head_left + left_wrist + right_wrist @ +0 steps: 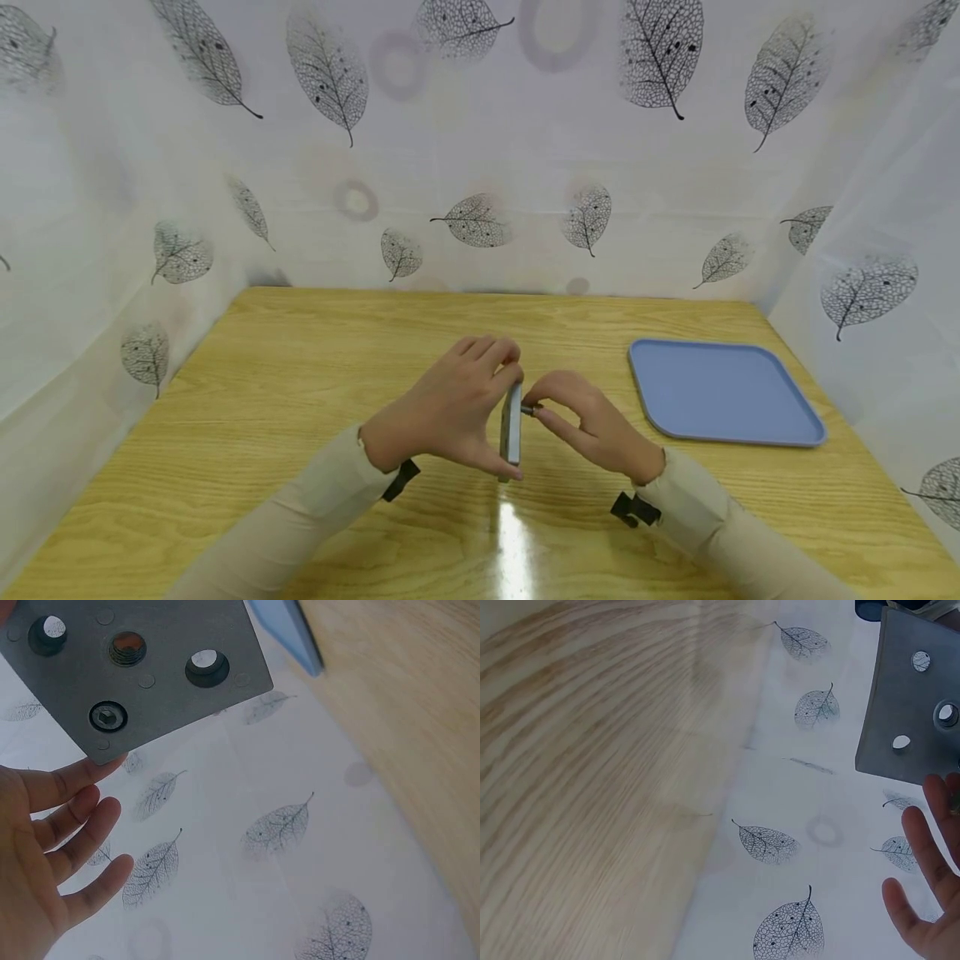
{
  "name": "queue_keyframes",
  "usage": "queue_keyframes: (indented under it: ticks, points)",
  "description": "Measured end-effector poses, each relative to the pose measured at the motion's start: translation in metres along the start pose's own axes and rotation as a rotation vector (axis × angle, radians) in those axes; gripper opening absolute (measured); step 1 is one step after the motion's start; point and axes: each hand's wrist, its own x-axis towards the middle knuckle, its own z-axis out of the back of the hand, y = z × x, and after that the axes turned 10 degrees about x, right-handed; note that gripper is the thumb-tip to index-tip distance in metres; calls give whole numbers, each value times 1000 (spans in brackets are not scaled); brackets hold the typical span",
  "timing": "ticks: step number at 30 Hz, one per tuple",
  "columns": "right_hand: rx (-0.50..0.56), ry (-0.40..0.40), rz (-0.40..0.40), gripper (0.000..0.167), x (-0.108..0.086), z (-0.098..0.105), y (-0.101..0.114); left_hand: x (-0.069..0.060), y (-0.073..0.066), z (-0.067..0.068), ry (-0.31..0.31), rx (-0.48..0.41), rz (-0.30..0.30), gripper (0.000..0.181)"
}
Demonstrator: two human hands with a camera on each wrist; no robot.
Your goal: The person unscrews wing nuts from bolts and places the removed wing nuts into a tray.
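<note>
My left hand [459, 406] grips a flat grey metal plate [512, 429] by its upper and lower edges, holding it upright above the table. Between thumb and forefinger, my right hand [596, 423] pinches a small metal screw-like piece [531, 410] at the plate's right face. In the left wrist view, the plate [161, 682] has several round holes, and a hex-socket screw [108, 716] sits in the lowest one. The right wrist view shows the other face of the plate [904, 697], with the pinched piece mostly hidden.
A blue tray [727, 392] lies on the wood-grain table [337, 358], to the right of both hands. Pale curtains [480, 125] printed with leaves enclose the table at the back and on both sides.
</note>
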Motion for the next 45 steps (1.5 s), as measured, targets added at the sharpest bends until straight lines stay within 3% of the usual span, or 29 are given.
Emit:
queue_keyframes:
  ticks: [4,12,24,37,40,45]
  points:
    - [-14,-28,54,14,2,1,-3,2,0,0,5,1,4,87]
    - [-75,-84,156,20,4,2,-10,6,1,-1,13,11,6,88]
    - [-67,-102,139,25,3,7,-9,8,1,-2,19,20,24,90]
    - [-52,-164,310,18,6,6,-3,7,0,-1,32,31,51,90]
    - [-55,-170,263,21,5,7,-2,7,0,-1,28,27,49,90]
    - [-52,-122,47,27,2,8,-3,7,-1,-1,18,18,48,90]
